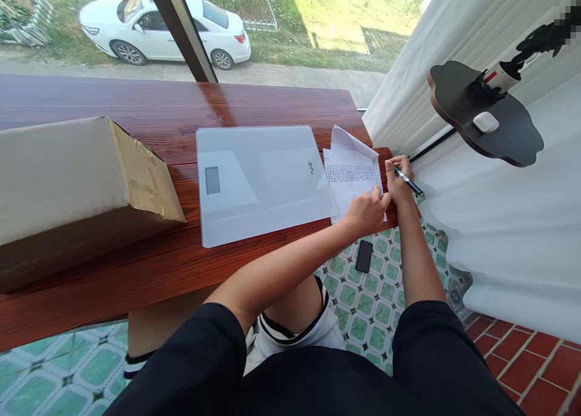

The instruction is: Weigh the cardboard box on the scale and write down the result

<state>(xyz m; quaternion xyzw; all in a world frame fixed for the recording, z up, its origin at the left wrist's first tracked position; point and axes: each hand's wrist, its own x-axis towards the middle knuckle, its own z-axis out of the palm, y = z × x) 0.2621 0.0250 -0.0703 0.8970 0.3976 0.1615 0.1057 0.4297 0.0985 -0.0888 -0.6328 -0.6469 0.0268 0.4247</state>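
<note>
My right hand [399,178] is closed around a dark pen [409,181], at the right end of the wooden table. The pen slants down to the right, away from the writing. My left hand [367,212] rests on the lower right part of a sheet of paper [347,191], fingers bent and apart, with nothing seen in them. Dense rows of handwriting cover the sheet's middle, and a page [347,142] curls up at its far edge. Left of the paper lies a flat, pale glass-topped scale [263,180] with a small grey display; its right edge meets the paper.
A large cardboard box [63,180] stands on the table [158,258] at left. A phone [364,256] appears below the table edge, over the tiled floor. At right, a dark side shelf [447,92] carries a white case [485,122] and a pot, beside white curtains [490,240].
</note>
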